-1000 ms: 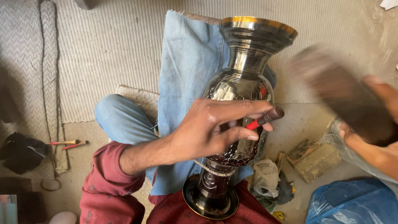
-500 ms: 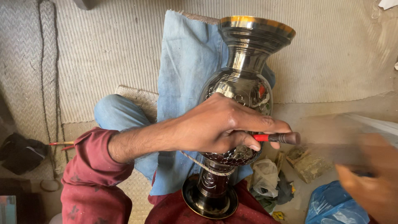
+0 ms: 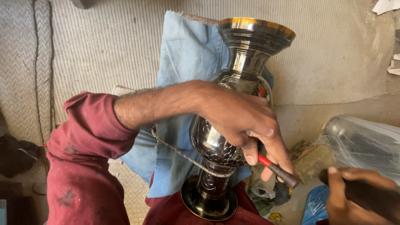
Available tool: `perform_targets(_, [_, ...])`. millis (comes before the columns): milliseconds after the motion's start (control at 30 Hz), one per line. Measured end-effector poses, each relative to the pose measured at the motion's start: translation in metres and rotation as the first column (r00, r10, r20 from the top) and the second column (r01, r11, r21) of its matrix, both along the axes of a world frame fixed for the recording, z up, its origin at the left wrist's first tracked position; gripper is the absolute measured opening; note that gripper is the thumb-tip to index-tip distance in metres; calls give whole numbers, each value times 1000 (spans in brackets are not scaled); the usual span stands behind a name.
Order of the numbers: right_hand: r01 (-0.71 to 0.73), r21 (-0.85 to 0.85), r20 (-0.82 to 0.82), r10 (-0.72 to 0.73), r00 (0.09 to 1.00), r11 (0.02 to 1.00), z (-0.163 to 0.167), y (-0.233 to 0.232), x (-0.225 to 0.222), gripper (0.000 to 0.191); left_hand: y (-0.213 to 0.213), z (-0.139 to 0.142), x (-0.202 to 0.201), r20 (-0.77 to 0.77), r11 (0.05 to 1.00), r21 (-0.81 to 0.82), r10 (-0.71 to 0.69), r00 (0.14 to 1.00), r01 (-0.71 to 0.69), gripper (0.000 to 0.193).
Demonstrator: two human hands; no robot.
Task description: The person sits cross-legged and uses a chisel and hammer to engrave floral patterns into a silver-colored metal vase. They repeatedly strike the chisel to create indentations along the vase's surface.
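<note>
Left hand (image 3: 239, 118) now lies across the vase (image 3: 227, 125), fingers clamped on a red-banded tool (image 3: 277, 170), tip lower than a second ago. Right hand (image 3: 354, 200), dropped low, grips a dark mallet (image 3: 366, 193). Vase rests on blue cloth (image 3: 187, 62) over the lap; engraving under way.

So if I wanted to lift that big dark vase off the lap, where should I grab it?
Probably the narrow stem just above the foot of the vase, coming from the near side. It lies tilted across the blue cloth, the left hand covers its round belly, and the polished belly looks slippery.
</note>
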State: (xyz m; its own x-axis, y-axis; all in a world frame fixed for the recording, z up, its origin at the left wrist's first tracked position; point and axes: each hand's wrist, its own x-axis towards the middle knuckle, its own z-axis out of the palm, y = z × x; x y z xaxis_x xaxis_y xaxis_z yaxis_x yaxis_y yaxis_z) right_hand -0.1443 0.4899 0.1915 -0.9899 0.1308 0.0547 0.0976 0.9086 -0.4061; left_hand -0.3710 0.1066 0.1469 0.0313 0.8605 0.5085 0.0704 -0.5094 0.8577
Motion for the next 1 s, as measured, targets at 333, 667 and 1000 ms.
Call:
perform_targets(333, [-199,-122,-74,191,979,972,8,-31,-18,27,-8,-5,3,-11,996,-31,81,997,-81,58])
perform_targets(667, [-589,113,45,588,807,800,34,-35,-95,62,-35,6,26,28,783,-81,620,784,-616,69])
perform_targets(1000, [-746,167,227,711,666,645,64,-65,-177,45,-43,14,45,93,486,-224,874,478,-845,56])
